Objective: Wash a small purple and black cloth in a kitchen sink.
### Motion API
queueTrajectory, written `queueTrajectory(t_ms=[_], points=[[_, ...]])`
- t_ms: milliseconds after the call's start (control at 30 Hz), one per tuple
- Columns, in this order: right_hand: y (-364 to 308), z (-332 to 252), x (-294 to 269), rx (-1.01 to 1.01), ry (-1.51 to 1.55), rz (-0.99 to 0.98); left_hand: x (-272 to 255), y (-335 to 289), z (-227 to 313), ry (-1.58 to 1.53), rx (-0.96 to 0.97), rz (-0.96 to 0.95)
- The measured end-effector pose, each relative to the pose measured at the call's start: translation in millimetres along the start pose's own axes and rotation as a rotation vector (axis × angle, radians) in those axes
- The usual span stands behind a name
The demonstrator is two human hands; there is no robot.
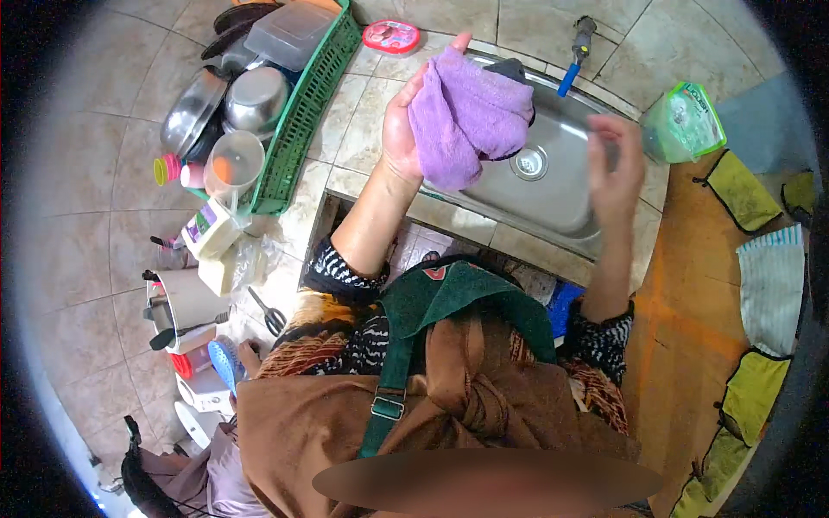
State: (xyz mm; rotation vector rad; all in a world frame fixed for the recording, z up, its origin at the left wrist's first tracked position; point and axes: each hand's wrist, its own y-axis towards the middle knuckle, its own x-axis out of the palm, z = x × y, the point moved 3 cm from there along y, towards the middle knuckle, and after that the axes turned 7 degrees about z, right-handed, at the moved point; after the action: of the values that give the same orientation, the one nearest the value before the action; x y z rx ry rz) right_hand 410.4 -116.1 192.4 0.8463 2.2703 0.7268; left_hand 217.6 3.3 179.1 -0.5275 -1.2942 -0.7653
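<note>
Over the left part of the sink, my left hand (402, 129) holds a purple cloth (473, 116) bunched in its palm. Most of its fingers are hidden behind the cloth; one fingertip shows at the top. Something dark (508, 69), which I cannot make out, peeks from behind the cloth. My right hand (616, 164) is raised above the right side of the steel sink (553, 186). It is slightly blurred by motion, its thumb apart from loosely curved fingers, with nothing visible in it. A tap with a blue spout (572, 73) stands at the sink's far edge.
Left of the sink, a green basket (298, 129) stands beside steel bowls (257, 97) and plastic containers. A pink-lidded tub (390, 36) lies behind it. At right are a green pouch (691, 121) and hanging cloths (744, 194). Another person (203, 466) is at lower left.
</note>
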Motion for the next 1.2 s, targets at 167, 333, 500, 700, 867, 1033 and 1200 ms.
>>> queueTrajectory(t_ms=[167,333,500,700,867,1033,1200], points=[[-12.1,-28.5,55.7,-0.339,0.070,-0.384,5.8,-4.6,2.4,-0.050,0.028,-0.107],[-1.8,-35.4,52.2,-0.142,0.188,-0.301,6.8,-9.7,5.0,0.042,0.047,-0.093],[2.4,-31.2,47.3,-0.218,0.198,-0.404,7.5,-15.6,-1.9,-0.006,0.057,-0.043],[5.7,-44.9,53.2,-0.196,0.353,-0.345,10.4,-17.9,2.2,-0.009,0.088,-0.016],[3.2,-31.8,51.3,-0.178,0.273,-0.582,10.6,-18.9,-0.2,0.026,0.112,0.061],[7.1,-38.8,57.3,-0.262,0.307,-0.470,9.4,-20.3,0.7,-0.074,0.090,0.007],[-0.3,-29.5,62.2,-0.189,0.262,-0.616,4.8,-22.5,3.3,-0.050,0.113,0.014]])
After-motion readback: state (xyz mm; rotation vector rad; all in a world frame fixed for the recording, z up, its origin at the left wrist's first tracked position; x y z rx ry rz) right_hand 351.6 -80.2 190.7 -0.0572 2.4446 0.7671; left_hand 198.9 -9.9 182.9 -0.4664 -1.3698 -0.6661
